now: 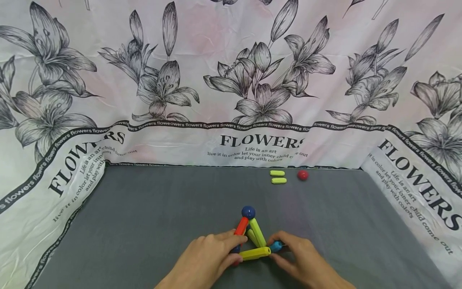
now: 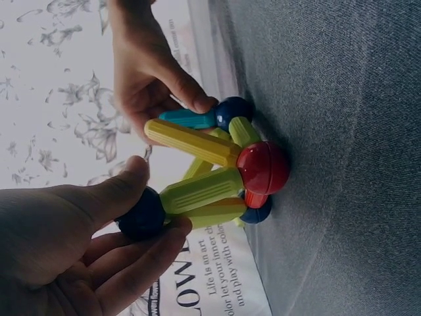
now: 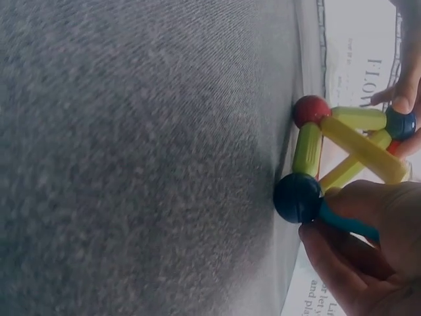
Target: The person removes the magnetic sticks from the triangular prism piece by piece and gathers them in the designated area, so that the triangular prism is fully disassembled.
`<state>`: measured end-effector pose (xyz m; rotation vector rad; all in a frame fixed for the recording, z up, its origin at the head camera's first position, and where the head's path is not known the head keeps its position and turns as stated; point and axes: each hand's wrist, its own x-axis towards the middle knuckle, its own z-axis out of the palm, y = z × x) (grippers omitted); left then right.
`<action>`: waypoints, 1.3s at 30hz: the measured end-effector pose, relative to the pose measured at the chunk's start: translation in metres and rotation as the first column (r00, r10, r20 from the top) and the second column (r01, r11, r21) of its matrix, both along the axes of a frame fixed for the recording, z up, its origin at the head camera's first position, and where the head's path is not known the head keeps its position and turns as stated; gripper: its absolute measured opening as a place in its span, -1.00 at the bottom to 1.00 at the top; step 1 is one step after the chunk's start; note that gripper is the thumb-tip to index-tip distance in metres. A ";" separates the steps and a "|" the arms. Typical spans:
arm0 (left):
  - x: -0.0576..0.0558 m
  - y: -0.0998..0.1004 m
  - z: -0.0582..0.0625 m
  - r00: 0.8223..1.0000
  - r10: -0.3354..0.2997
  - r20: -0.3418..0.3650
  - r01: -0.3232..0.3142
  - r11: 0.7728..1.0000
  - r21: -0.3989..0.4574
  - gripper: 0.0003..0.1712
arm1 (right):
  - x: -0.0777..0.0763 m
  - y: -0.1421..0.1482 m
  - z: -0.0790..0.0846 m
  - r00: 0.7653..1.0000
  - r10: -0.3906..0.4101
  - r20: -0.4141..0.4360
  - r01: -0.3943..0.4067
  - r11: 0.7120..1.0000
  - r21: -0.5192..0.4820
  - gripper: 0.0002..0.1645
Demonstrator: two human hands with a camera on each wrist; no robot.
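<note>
A frame of magnetic rods and balls stands on the grey cloth. My left hand pinches a dark blue ball between thumb and fingers; a lime rod runs from it to a red ball at the cloth. A yellow rod slants up from that red ball, its far end free. With thumb and fingers, my right hand holds a blue rod, joined to another dark blue ball low down. At the frame's far end, a dark blue ball meets a red rod and another lime rod.
Two loose lime rods lie at the back of the grey cloth, with a red ball to their right. A flower-printed curtain hangs behind and along both sides.
</note>
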<state>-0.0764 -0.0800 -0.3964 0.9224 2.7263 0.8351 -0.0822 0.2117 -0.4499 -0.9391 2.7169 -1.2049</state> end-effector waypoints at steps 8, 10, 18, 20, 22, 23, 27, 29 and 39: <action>0.001 0.000 0.000 1.000 -0.002 -0.007 0.002 1.000 0.017 -0.59 | -0.003 0.005 0.002 0.990 -0.033 0.136 0.031 0.999 0.018 -0.65; 0.001 0.000 0.000 1.000 -0.003 -0.006 0.003 1.000 0.013 -0.59 | -0.004 0.005 0.003 0.984 -0.043 0.175 0.039 0.999 0.027 -0.67; 0.000 0.000 -0.001 1.000 0.001 0.015 -0.001 1.000 0.006 -0.57 | -0.008 0.009 0.002 0.959 -0.030 0.283 0.034 0.999 -0.008 -0.67; 0.000 0.000 0.000 1.000 0.001 0.014 -0.001 1.000 0.007 -0.57 | -0.009 0.010 0.002 0.953 -0.023 0.302 0.033 0.999 -0.029 -0.66; 0.000 0.000 0.000 1.000 0.000 0.008 0.000 1.000 0.012 -0.58 | -0.010 0.011 0.001 0.957 -0.016 0.288 0.027 0.999 -0.035 -0.65; 0.000 0.000 0.001 1.000 -0.001 0.005 0.001 1.000 0.012 -0.58 | -0.010 0.012 0.001 0.961 -0.009 0.278 0.021 0.999 -0.042 -0.64; 0.000 0.000 0.002 1.000 -0.006 -0.023 0.007 1.000 0.020 -0.59 | -0.010 0.013 0.001 0.972 0.008 0.236 0.006 0.998 -0.060 -0.60; 0.000 0.000 0.003 0.999 -0.006 -0.038 0.007 1.000 0.020 -0.60 | -0.011 0.013 0.002 0.975 0.010 0.223 0.006 0.997 -0.071 -0.58; 0.000 0.001 0.002 1.000 -0.007 -0.003 0.007 1.000 -0.008 -0.58 | -0.013 0.014 0.002 0.996 -0.026 0.090 0.027 1.000 -0.013 -0.42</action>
